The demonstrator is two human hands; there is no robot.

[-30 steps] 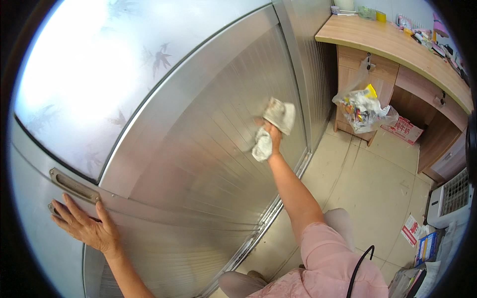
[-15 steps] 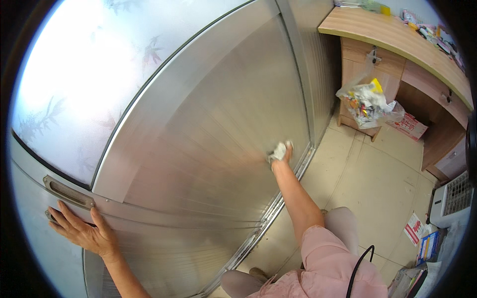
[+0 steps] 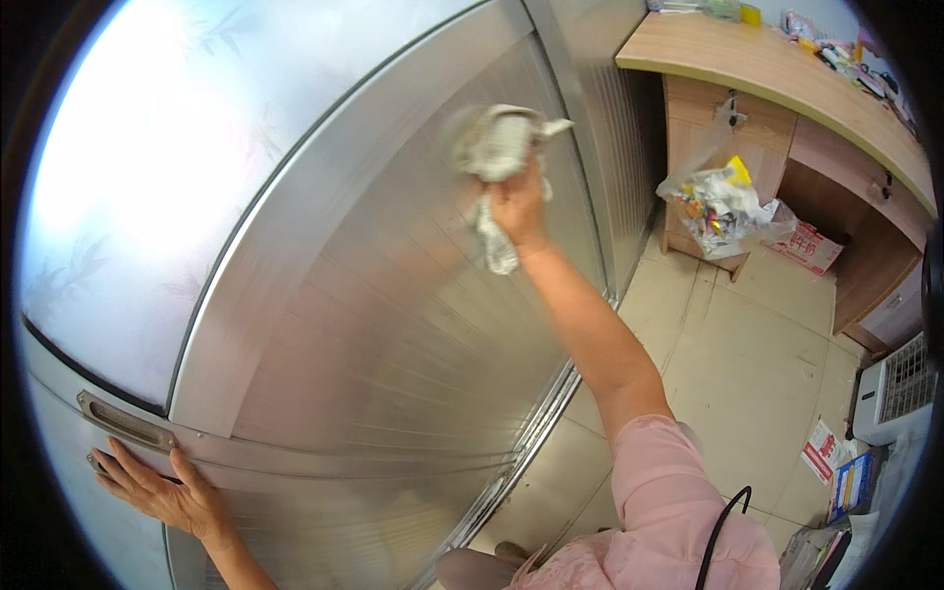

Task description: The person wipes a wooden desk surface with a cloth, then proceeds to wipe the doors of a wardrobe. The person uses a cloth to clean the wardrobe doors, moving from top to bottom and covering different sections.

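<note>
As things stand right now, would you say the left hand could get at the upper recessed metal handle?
Probably yes: the left hand appears free of any object and lies just below the upper recessed metal handle, with nothing visible in between.

cloth [image 3: 501, 146]: off-white | door panel [image 3: 393, 344]: silver, lined | sleeve [image 3: 661, 467]: pink | desk [image 3: 747, 51]: tan, wood-grain

Whitish cloth [image 3: 504, 147], bunched, blurred; seemingly against the silvery door panel [image 3: 403, 324].
</note>
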